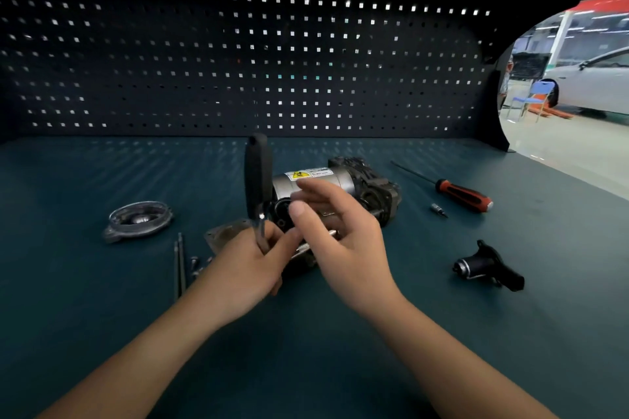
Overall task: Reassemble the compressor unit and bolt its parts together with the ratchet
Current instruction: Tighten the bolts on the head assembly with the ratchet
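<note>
The compressor [354, 180] lay on its side at the middle of the bench [102, 309], its silver barrel with a yellow label pointing left and its black head at the far right end. Just near of it, the left hand [245, 265] gripped the ratchet [258, 176] by its metal shank, fingers curled round it, the black handle standing upright. The right hand [350, 248] hovered in front of the barrel with fingers loosely spread and blurred, the forefinger reaching to the ratchet's head; whether it held the silver bar [332, 233] under its palm could not be told. A flat plate [226, 234] lay beneath the hands. To the left sat a round cover [138, 219] and, nearer, two long bolts [179, 265]. To the right lay a screwdriver [459, 193], a bit [439, 209] and a black fitting [486, 267].
</note>
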